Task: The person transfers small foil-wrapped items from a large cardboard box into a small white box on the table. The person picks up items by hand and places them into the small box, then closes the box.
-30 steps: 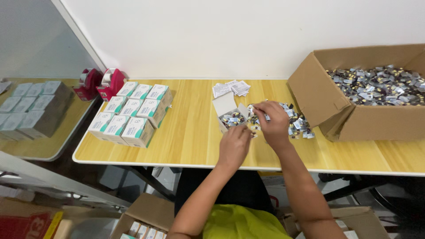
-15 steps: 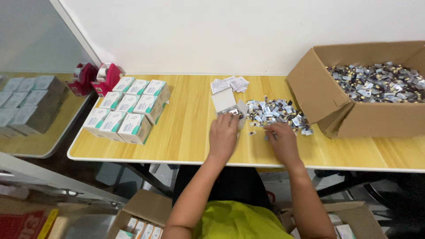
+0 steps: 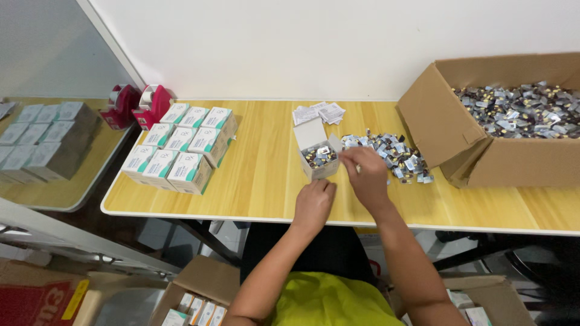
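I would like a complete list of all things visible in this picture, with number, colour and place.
small open box: one, white, table centre, holds small packets
loose packets: a pile, silver and dark, right of the small open box
large carton: one, brown, table right, full of packets
folded leaflets: a few, white, behind the small open box
closed boxes: about nine, white and green, table left
tape dispensers: two, red, far left edge
table: one, light wood
left hand: resting beside the small open box
right hand: fingertips over the small open box
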